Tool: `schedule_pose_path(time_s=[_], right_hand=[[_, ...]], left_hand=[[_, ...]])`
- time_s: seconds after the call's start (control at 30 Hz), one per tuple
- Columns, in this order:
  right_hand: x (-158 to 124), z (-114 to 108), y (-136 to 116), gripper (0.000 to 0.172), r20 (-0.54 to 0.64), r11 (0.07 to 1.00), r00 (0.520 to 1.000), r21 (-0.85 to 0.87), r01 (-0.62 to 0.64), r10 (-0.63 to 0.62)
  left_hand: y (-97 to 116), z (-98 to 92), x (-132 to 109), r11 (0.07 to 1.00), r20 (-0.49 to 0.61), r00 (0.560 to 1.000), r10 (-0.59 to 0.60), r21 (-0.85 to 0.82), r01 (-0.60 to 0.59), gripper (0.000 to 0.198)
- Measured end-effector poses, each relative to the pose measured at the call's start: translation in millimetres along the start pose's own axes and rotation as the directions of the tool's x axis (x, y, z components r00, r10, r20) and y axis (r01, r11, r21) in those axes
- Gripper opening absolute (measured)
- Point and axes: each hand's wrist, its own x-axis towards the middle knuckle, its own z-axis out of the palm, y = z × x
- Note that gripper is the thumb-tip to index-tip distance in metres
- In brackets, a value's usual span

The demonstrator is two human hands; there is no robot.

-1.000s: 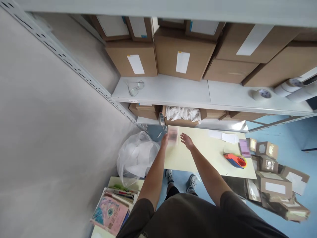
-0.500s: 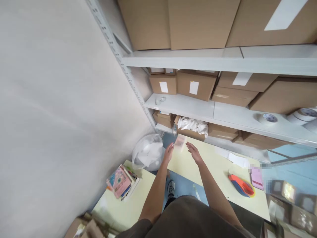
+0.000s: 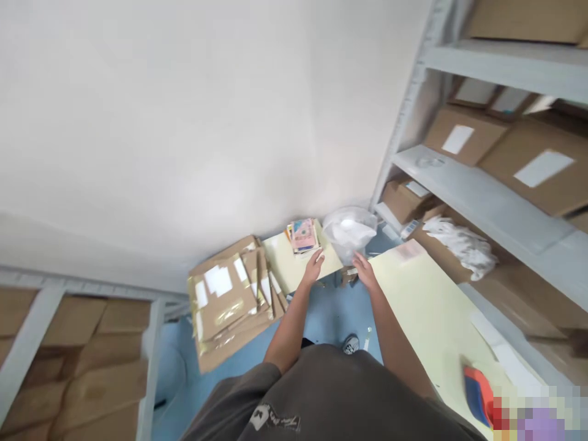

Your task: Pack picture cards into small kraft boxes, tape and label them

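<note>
Nothing shows in my left hand (image 3: pixel 315 267), whose fingers are apart just below a stack of books and papers (image 3: pixel 304 236) on a small pale table (image 3: pixel 281 260). My right hand (image 3: pixel 364 269), also empty with fingers spread, is near the left edge of a long pale table (image 3: pixel 425 294). Between and beyond both hands stands a bin with a clear plastic bag (image 3: pixel 350 236) holding white material. A flat pinkish item (image 3: pixel 408 250) lies at the long table's far corner.
Flattened cardboard (image 3: pixel 229 306) is piled left of the small table. Shelving with boxes (image 3: pixel 468 131) rises on the right; another rack (image 3: pixel 156 343) stands lower left. A red and blue object (image 3: pixel 478 395) lies at the long table's near end.
The view has swung left, bringing the flattened cardboard and left rack into sight. My hands have moved from the long table's far end to between the two tables, a little wider apart.
</note>
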Motion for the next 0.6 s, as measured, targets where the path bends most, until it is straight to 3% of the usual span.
schedule_pose_path(time_s=[0.1, 0.23, 0.4, 0.5, 0.6], right_hand=[[7, 73, -4, 0.068, 0.13, 0.999, 0.991, -0.052, 0.014, -0.007], [2, 186, 2, 0.062, 0.277, 0.997, 0.961, -0.067, 0.028, -0.009], [-23, 328, 31, 0.06, 0.452, 0.988, 0.89, -0.153, 0.014, 0.057], [-39, 393, 58, 0.057, 0.504, 0.977, 0.859, -0.211, 0.024, 0.087], [-57, 438, 83, 0.053, 0.556, 0.939, 0.825, -0.327, 0.103, 0.103]], left_hand=[[-35, -69.7, -22, 0.999, -0.11, 0.993, -0.041, -0.019, 0.039, 0.043], [-94, -170.6, -60, 0.995, -0.25, 0.963, -0.104, -0.023, 0.102, 0.047], [-176, -299.9, -116, 0.975, -0.463, 0.864, -0.197, -0.004, 0.221, 0.053], [-215, -353.5, -148, 0.949, -0.534, 0.802, -0.268, -0.003, 0.315, 0.056], [-243, -384.5, -170, 0.902, -0.562, 0.741, -0.368, -0.022, 0.431, 0.067]])
